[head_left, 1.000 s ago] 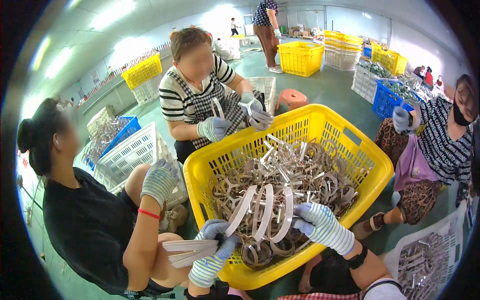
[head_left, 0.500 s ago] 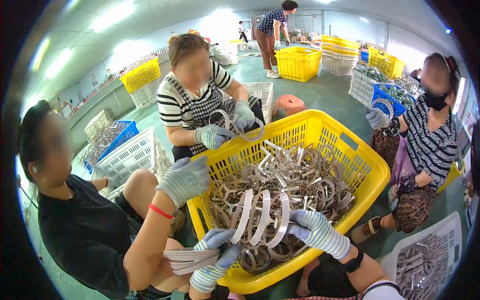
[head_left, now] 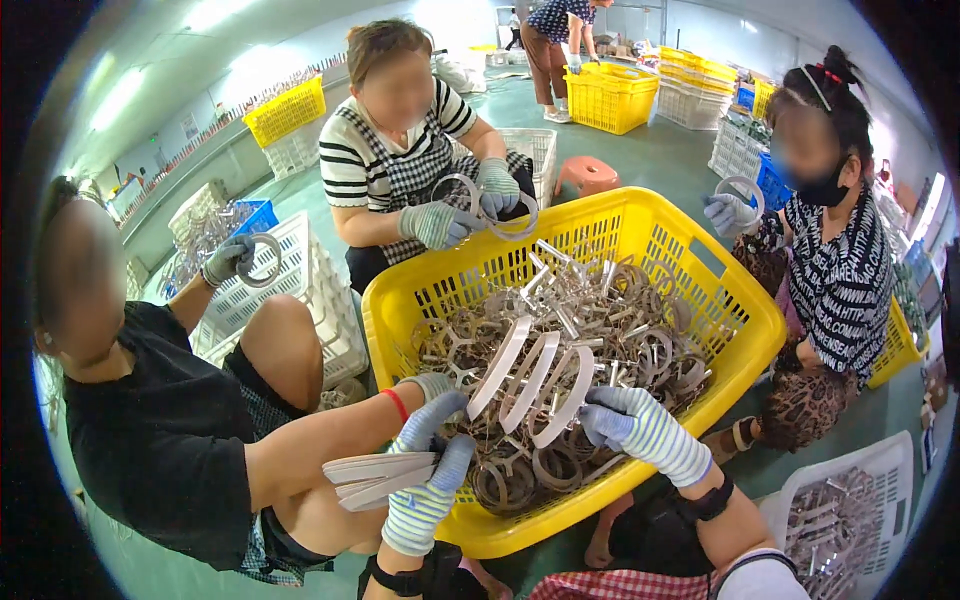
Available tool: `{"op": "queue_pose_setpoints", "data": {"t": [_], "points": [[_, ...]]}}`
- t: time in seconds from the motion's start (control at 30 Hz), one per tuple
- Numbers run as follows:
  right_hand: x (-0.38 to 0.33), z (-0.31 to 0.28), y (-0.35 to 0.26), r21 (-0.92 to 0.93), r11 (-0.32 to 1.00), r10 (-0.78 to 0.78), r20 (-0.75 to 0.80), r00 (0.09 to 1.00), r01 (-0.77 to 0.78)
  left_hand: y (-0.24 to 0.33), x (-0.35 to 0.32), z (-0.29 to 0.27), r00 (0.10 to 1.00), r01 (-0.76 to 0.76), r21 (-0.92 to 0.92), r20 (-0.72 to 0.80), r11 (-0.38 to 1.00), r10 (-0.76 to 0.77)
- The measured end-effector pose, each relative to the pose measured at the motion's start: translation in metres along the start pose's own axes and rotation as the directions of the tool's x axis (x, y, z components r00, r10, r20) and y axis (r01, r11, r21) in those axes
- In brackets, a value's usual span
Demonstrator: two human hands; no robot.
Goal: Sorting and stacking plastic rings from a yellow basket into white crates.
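Observation:
My left hand (head_left: 432,490), in a striped work glove, is closed around a fanned stack of pale flat strips (head_left: 378,478). Its fingertips point up beside a row of three pale curved bands (head_left: 532,385). At the other end of the row, my right hand (head_left: 650,432), gloved alike, pinches the nearest band. The bands hang over a large yellow basket (head_left: 757,345) heaped with loose metal rings and short shiny tubes (head_left: 570,310). Whether my left fingertips also grip the row is hard to make out.
Three people sit around the basket, each with a gloved hand on ring parts; the left one's other arm reaches in beside my left hand. White crates (head_left: 310,290) stand at left, another crate of parts (head_left: 850,510) at lower right. A pink stool (head_left: 586,176) is behind the basket.
The left person's near hand has lowered into the basket, and their far hand now shows holding a ring. My hands still hold the strips and bands. The view has shifted slightly.

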State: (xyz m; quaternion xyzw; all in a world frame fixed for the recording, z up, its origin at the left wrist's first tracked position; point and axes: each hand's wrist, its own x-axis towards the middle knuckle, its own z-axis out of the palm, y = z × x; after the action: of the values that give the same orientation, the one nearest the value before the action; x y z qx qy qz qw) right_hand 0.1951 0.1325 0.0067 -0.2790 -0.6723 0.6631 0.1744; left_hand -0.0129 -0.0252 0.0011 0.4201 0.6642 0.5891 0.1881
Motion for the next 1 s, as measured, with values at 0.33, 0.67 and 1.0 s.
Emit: {"op": "queue_pose_setpoints", "data": {"t": [0.33,0.67,1.0], "points": [[0.005,0.004,0.018,-0.122,0.992,0.030,0.091,0.995,-0.019,0.002,-0.005,-0.002,0.991,0.135,-0.350,0.042,0.927,-0.128],[0.001,-0.006,0.012,0.468,0.872,0.051,0.206,0.977,-0.144,0.014,-0.004,-0.007,0.989,0.063,-0.343,-0.103,0.937,-0.104],[0.009,-0.028,0.038,-0.610,0.659,-0.450,0.147,0.881,0.439,-0.001,0.003,0.018,0.998,-0.045,-0.100,0.029,0.994,0.049]]}}
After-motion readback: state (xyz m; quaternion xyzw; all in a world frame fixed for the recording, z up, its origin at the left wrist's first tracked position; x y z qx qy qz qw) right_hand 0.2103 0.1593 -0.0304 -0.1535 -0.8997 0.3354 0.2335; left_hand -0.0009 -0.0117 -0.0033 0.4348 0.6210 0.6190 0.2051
